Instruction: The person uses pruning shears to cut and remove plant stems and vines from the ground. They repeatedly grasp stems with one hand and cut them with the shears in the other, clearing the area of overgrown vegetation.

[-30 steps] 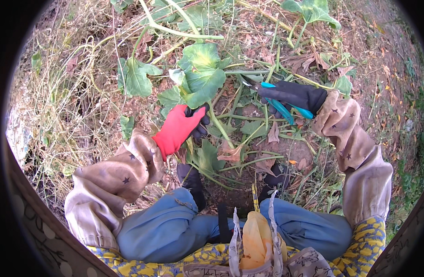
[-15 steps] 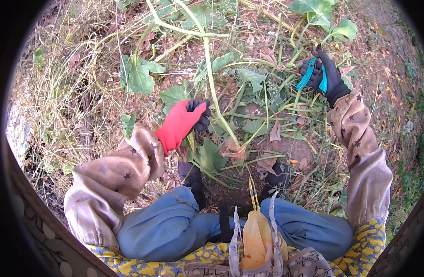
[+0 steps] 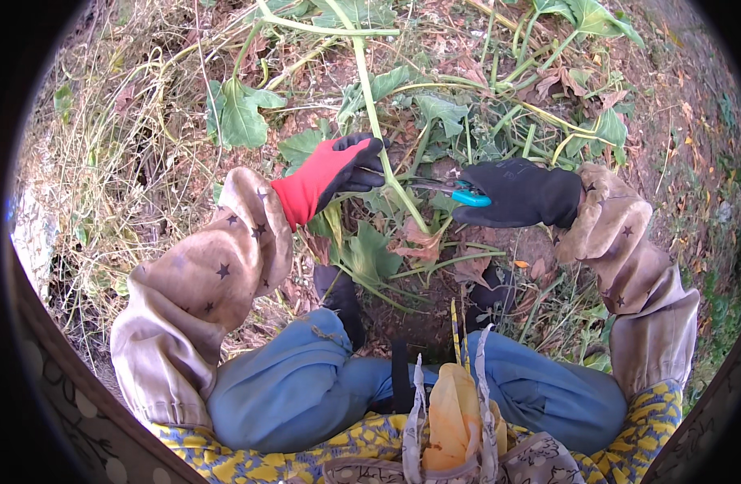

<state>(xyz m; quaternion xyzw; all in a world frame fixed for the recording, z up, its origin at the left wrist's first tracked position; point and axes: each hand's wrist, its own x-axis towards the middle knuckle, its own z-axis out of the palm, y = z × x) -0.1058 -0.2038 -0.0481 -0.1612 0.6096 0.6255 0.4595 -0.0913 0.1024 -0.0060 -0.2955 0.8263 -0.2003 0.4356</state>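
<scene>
As I look down through the head camera, a long pale-green stem [image 3: 360, 68] slants from the top of my view to near its middle. My left hand [image 3: 334, 173], in a red and black glove, is half curled, its fingertips [image 3: 377, 148] at the stem's left side; I cannot tell whether they grip it. My right hand [image 3: 516, 194], in a dark glove, is wrapped around teal-handled shears [image 3: 472, 197]. Their blades [image 3: 432, 185] point left and reach the stem just below the left fingertips, whether touching it I cannot make out. To the left hangs a broad green leaf [image 3: 245, 117]; a withered brown leaf [image 3: 419, 246] sits by the stem's lower end. Dry straw [image 3: 88, 226] spreads at far left. Nearest me, blue trousers [image 3: 286, 387] flank a yellow-orange object [image 3: 451, 419].
</scene>
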